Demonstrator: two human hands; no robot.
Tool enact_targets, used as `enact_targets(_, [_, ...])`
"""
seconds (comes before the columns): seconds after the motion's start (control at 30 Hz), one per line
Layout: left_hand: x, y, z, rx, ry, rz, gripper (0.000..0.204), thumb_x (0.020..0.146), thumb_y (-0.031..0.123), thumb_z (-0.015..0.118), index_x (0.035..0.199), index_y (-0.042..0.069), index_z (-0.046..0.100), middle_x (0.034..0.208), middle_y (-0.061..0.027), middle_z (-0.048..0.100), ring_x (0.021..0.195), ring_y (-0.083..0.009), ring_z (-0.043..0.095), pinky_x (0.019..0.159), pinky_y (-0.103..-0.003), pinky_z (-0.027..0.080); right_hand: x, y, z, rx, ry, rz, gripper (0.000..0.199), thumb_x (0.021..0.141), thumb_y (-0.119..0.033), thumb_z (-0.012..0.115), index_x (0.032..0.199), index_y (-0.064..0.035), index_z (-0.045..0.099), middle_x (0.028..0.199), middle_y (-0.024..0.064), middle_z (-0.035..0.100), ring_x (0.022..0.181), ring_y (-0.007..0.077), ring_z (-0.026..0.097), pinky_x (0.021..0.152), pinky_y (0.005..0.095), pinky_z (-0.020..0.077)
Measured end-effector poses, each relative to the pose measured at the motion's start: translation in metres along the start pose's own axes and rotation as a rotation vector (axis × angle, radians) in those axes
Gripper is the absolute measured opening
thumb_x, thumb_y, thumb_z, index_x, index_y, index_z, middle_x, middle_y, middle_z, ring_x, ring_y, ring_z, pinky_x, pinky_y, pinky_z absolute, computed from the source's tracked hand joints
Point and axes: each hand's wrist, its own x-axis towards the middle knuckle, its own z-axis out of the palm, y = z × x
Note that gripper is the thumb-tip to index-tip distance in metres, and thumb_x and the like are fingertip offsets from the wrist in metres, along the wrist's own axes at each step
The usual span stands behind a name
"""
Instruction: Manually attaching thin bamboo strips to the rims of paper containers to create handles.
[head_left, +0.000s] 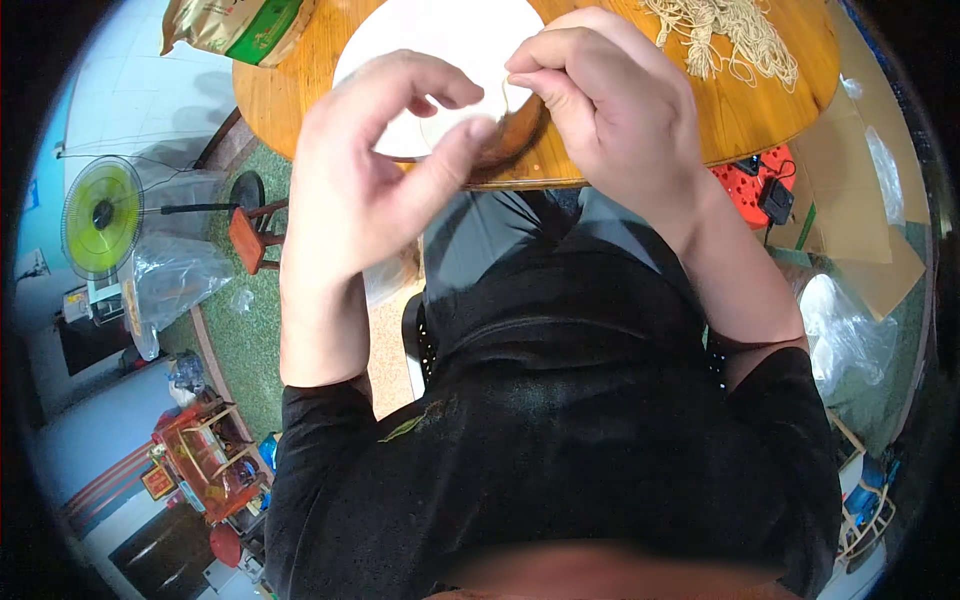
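Over the near edge of a round wooden table [780,110], both my hands are raised in front of a round white sheet or board [430,35]. Thumb and forefinger of my right hand [630,115] are pinched together on a thin beige cord [505,97], whose short end hangs toward the left hand. My left hand [365,150] has its thumb and fingers apart, curved around an open gap, with nothing visible in it. Its fingertips are close to the cord but appear apart from it. A heap of beige cord [735,40] lies on the table beyond my right hand.
A tan and green bag [245,30] stands at the table's far left. Left of the table are a green fan [102,215] and a small reddish stool [245,240]. A red perforated stool [740,200] and flattened cardboard [850,200] are at the right.
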Motion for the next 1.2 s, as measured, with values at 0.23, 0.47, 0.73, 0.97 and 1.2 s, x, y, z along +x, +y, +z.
enact_targets(0.23, [0.011, 0.007, 0.013, -0.074, -0.08, -0.408, 0.022, 0.098, 0.02, 0.086, 0.103, 0.0, 0.079, 0.085, -0.0049, 0.078, 0.077, -0.0101, 0.072, 0.071, -0.026, 0.058, 0.036, -0.047, -0.011, -0.028, -0.176, 0.32, 0.019, 0.092, 0.006, 0.077, 0.109, -0.0008, 0.071, 0.099, 0.0154, 0.072, 0.086, 0.0304, 0.073, 0.074, 0.0375, 0.0592])
enact_targets(0.47, [0.013, 0.002, 0.014, -0.404, -0.113, -0.568, 0.019, 0.108, 0.012, 0.073, 0.116, -0.006, 0.076, 0.097, -0.009, 0.08, 0.087, -0.0167, 0.079, 0.082, -0.033, 0.068, -0.007, -0.058, -0.018, -0.178, -0.16, 0.408, 0.026, 0.081, 0.006, 0.085, 0.102, -0.0078, 0.078, 0.096, 0.0051, 0.073, 0.08, 0.0208, 0.075, 0.068, 0.0325, 0.0611])
enact_targets(0.73, [0.011, 0.002, 0.016, -0.476, -0.072, -0.563, 0.017, 0.109, 0.01, 0.072, 0.115, -0.006, 0.075, 0.097, -0.0092, 0.08, 0.089, -0.0153, 0.079, 0.079, -0.03, 0.066, -0.01, -0.046, -0.009, -0.171, -0.232, 0.296, 0.025, 0.08, -0.001, 0.088, 0.1, -0.0072, 0.075, 0.095, 0.0029, 0.07, 0.078, 0.0225, 0.073, 0.068, 0.0331, 0.0619])
enact_targets(0.97, [0.012, 0.004, 0.02, -0.427, 0.038, -0.509, 0.014, 0.103, 0.003, 0.076, 0.113, -0.007, 0.078, 0.095, -0.0079, 0.082, 0.085, -0.0114, 0.079, 0.076, -0.025, 0.064, -0.01, -0.072, 0.002, 0.051, -0.083, 0.784, 0.013, 0.093, 0.001, 0.081, 0.101, -0.0024, 0.071, 0.097, 0.006, 0.07, 0.076, 0.0161, 0.072, 0.07, 0.0284, 0.0605])
enact_targets(1.2, [0.008, 0.0, 0.02, -0.459, 0.115, -0.341, 0.013, 0.101, -0.001, 0.078, 0.113, -0.006, 0.079, 0.097, -0.0059, 0.08, 0.086, -0.0073, 0.074, 0.079, -0.023, 0.063, 0.015, -0.088, 0.003, 0.451, 0.133, 1.413, 0.007, 0.103, -0.003, 0.073, 0.104, 0.0032, 0.071, 0.095, 0.0061, 0.076, 0.085, 0.0097, 0.074, 0.075, 0.0257, 0.062])
